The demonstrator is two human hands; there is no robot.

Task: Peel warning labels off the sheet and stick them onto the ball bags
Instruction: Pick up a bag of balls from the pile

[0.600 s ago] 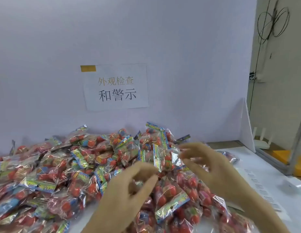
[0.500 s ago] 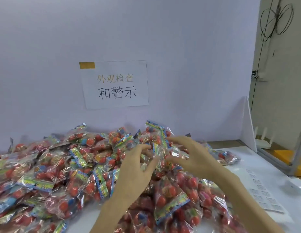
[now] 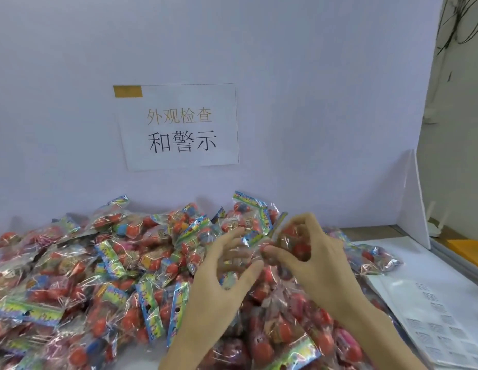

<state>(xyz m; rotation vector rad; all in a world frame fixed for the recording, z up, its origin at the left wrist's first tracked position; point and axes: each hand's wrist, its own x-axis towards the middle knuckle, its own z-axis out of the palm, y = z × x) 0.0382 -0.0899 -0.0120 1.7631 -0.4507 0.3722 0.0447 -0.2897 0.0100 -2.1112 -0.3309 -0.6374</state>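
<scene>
Clear crinkled film is wrapping the ball bag that the right hand is gripping: thumb and curled fingers are closing round it and lifting it above the pile. Red balls are showing through the film between thumb and forefinger, and a bright printed header strip is sticking out just beyond the fingertips, toward the backboard.

The left hand is hovering just beside the right one, its fingers spreading apart and lying nearly straight, thumb held wide. Whether these fingertips are touching the held bag cannot be told; blur is covering that spot.

Below and around both hands, the pile of ball bags is covering the counter, each bag showing red balls under transparent film with a blue, green and yellow header. To the right of the right wrist, the label sheet is lying flat on the counter, carrying rows of small grey printed labels. Beyond the fingers, a white paper sign is hanging on the white backboard.
</scene>
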